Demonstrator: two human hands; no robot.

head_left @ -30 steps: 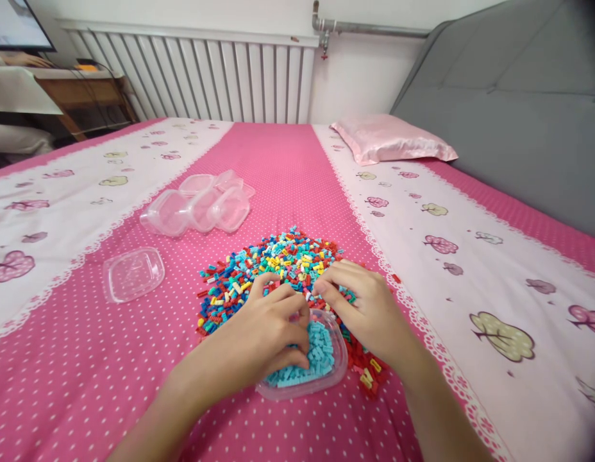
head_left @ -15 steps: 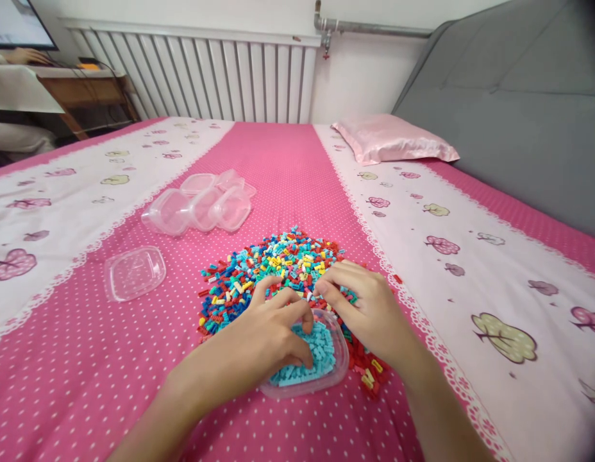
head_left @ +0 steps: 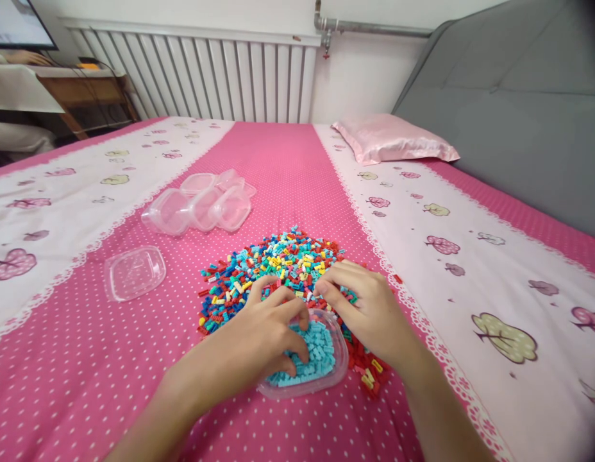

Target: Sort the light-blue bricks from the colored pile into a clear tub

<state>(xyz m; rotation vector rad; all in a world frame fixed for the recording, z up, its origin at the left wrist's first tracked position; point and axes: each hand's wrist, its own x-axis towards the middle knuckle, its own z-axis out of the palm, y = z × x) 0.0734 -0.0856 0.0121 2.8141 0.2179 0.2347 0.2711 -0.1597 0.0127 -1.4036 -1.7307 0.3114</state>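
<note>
A clear plastic container (head_left: 343, 359) sits on the bed in front of me, filled with light blue building bricks (head_left: 319, 350). My left hand (head_left: 268, 330) is over its left side, fingers apart and bent, with some fingertips down among the light blue bricks. Behind the container spreads a pile of small bricks (head_left: 278, 256) in red, blue, yellow, green and white. My right hand (head_left: 362, 305) rests on the right part of this pile, thumb and fingers curled close together. Whatever its fingertips may hold is hidden.
A clear lid (head_left: 136, 273) lies to the left, and several clear containers (head_left: 201, 202) lie beyond it. A pink pillow (head_left: 393, 138) is near the grey headboard (head_left: 513, 96). At the far left, a person's hand (head_left: 28, 58) rests on a desk (head_left: 81, 86).
My left hand has shifted slightly left and its fingers have spread a little over the light blue bricks. My right hand stays in place.
</note>
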